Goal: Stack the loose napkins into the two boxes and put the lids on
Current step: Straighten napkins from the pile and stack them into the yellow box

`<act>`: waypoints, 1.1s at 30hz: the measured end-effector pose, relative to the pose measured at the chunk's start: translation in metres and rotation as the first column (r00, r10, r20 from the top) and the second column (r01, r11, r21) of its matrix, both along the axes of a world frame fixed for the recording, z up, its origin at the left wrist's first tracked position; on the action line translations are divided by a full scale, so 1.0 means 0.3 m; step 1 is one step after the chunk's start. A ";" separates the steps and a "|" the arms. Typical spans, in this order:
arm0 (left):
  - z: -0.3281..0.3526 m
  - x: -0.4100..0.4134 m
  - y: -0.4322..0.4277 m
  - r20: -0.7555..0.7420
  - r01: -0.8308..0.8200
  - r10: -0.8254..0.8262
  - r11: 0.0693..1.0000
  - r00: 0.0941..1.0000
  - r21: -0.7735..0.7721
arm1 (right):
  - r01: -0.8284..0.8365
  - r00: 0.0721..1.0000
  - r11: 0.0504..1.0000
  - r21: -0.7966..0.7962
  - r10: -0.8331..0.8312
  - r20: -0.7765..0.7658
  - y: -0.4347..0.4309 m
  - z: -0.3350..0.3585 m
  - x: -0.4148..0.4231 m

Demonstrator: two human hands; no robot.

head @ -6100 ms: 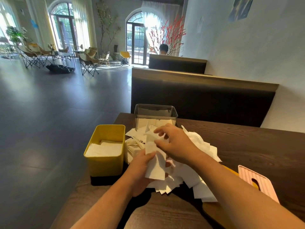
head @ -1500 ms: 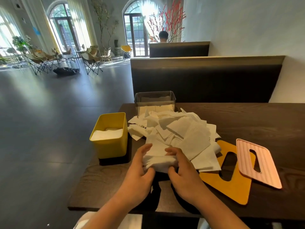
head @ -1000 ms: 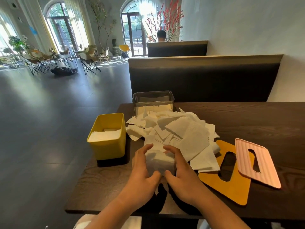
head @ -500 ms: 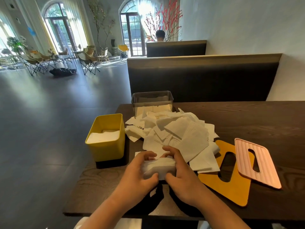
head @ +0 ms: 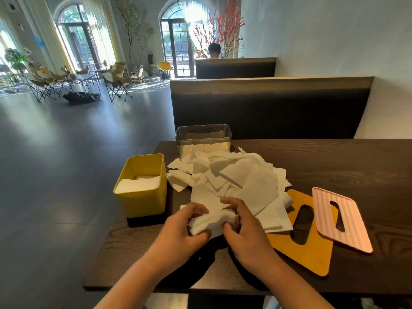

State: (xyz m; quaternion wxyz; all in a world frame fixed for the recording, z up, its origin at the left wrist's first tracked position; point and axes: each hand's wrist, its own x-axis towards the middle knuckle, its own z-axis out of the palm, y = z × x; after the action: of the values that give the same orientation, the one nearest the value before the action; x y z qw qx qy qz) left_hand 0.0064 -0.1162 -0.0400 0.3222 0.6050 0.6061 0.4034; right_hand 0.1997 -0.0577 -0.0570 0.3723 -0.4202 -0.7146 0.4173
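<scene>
Tipped down from upright 1 second ago, the napkin bundle now lies with its long axis across me. From left: the yellow box, part filled, stands just left of and beyond my left hand, the nearer hand to it. My left hand and right hand curl round the bundle's 2 ends, at the near edge of the loose napkin pile.

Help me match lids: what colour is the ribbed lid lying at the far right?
The lid is pale pink; the head view shows it.
</scene>
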 end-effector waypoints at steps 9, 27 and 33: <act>0.129 -0.033 0.090 0.555 0.135 -0.060 0.986 0.830 -0.094 | -0.169 0.985 0.972 0.166 0.159 0.071 0.002 0.159 0.040; 0.090 0.139 0.181 0.786 0.295 0.107 0.889 0.609 -0.350 | 0.366 0.909 0.931 0.016 -0.361 0.211 0.084 0.154 0.293; 0.089 0.174 0.222 0.811 0.254 0.151 0.904 0.565 -0.344 | 0.413 0.825 0.910 -0.024 -0.363 0.433 0.067 0.119 0.350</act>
State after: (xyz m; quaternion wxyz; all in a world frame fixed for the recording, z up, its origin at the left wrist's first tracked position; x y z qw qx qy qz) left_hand 0.0585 -0.0496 -0.0132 0.7019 0.2792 0.4392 0.4863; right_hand 0.3048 -0.0377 -0.0213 0.2619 -0.6575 -0.6513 0.2737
